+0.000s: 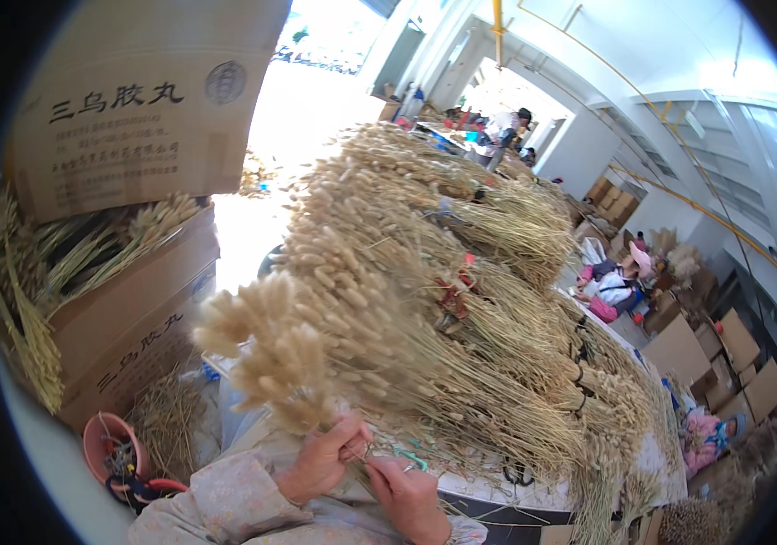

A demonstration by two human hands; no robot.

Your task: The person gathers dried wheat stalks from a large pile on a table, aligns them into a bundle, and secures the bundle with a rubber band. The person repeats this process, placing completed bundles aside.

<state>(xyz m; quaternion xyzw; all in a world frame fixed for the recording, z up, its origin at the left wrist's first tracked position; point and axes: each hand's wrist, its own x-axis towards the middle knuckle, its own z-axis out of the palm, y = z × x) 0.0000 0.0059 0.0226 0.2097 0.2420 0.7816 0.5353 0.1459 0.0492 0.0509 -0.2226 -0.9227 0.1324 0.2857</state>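
Low in the middle, my left hand (327, 456) is closed around the stems of a bunch of dried bunny-tail grass (288, 350). Its fluffy beige heads point up and to the left. Close beside it, my right hand (407, 498) has its fingers curled in a pinch at the lower stems of the same bunch; what exactly lies between the fingertips is partly hidden. A teal string (414, 454) lies just beyond the right hand. Past both hands, a large heap of dried bunny-tail grass (379, 300) covers the table, its stems toward the right.
At the left stand cardboard boxes (134, 350), one filled with dried grass stalks (89, 245). Below them is a pink bucket (116, 445). The white table edge (670, 472) runs along the right. Other people (616, 282) sit beyond it near open cartons (752, 363); another person (502, 132) stands far back.
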